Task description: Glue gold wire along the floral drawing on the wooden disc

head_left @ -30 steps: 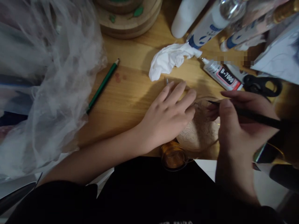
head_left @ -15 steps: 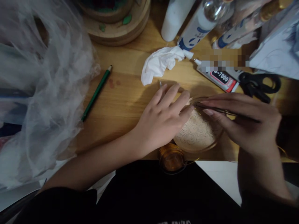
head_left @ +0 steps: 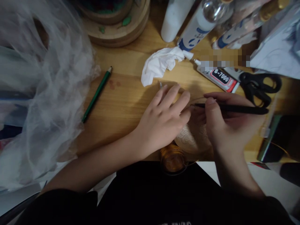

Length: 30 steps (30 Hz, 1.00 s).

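A round, pale disc (head_left: 187,139) with a curling floral line pattern lies at the table's front edge, partly covered by both hands. My left hand (head_left: 164,117) rests palm down over its left side, fingers apart and slightly bent; what lies beneath the palm is hidden. Black tweezers (head_left: 239,108) are gripped in my right hand (head_left: 225,125), their tip pointing left to the disc's upper part beside my left thumb. Just below the disc, a spool of copper-coloured wire (head_left: 173,157) sits at the edge. A small metal tip (head_left: 160,83) pokes out beyond my left fingers.
Crumpled tissue (head_left: 159,64), a B-7000 glue tube (head_left: 219,78) and black scissors (head_left: 257,84) lie behind the hands. Bottles (head_left: 194,34) and a round wooden base (head_left: 122,36) stand farther back. At left are a green pencil (head_left: 97,95) and sheer plastic (head_left: 53,93); a dark phone-like object (head_left: 273,140) lies right.
My right hand has turned and shifted left, so the tweezers now lie nearly level with the thumb on top. It covers more of the disc. My left hand has stayed in place.
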{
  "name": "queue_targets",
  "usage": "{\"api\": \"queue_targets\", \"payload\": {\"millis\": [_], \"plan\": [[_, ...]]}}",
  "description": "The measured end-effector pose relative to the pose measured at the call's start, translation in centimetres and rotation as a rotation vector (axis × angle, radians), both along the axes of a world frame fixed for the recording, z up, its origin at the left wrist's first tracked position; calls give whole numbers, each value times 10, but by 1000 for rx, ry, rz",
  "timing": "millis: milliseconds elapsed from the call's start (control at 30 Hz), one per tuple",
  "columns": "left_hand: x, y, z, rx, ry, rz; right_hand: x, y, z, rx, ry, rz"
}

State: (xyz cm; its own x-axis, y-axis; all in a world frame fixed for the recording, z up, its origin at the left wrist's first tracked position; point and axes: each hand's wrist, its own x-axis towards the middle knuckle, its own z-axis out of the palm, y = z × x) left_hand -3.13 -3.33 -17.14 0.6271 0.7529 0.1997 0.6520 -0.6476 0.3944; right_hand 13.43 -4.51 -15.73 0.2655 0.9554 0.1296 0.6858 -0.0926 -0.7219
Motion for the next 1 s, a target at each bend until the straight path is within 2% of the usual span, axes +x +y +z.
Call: {"api": "queue_targets", "payload": {"millis": [167, 433, 733, 1000], "plan": [[0, 0, 0, -7, -8, 7, -2, 1, -3, -31, -63, -13], [2, 0, -1, 24, 7, 23, -6, -2, -2, 46, -90, 17], [2, 1, 1, -10, 4, 22, -2, 1, 4, 49, -225, 160], [2, 3, 4, -155, -100, 31, 7, 4, 4, 87, -249, 317]]}}
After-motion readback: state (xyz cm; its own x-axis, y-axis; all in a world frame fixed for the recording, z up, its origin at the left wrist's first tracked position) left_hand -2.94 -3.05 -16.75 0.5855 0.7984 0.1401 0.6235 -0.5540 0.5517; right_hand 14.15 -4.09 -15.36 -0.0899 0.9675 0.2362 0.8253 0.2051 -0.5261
